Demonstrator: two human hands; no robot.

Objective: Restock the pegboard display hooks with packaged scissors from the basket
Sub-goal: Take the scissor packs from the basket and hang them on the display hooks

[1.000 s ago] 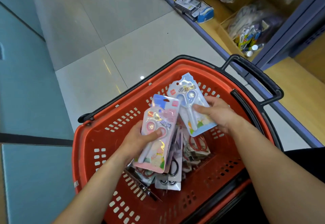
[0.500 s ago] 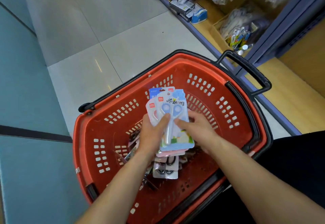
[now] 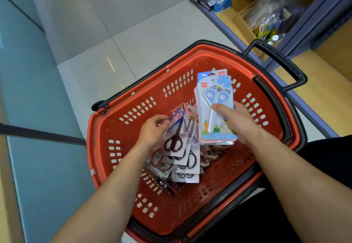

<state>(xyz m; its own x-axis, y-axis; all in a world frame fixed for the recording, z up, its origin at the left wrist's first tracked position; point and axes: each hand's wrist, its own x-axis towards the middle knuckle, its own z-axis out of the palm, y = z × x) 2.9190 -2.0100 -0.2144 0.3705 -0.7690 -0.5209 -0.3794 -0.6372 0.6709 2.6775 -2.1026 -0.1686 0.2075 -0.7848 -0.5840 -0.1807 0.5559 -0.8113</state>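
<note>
Packaged scissors sit stacked, gripped by the right hand; the left hand pinches a black-handled pack in the red basket. Best lift it by its top edge.

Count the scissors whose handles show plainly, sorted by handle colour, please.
Light blue plastic-handled scissors, top of the card-pack stack in the right hand: 1
Black-handled scissors in the red plastic basket, one pack pinched by the left hand: 3
Red-handled scissors in the basket: 1
Total: 5; more packs lie hidden underneath.
</note>
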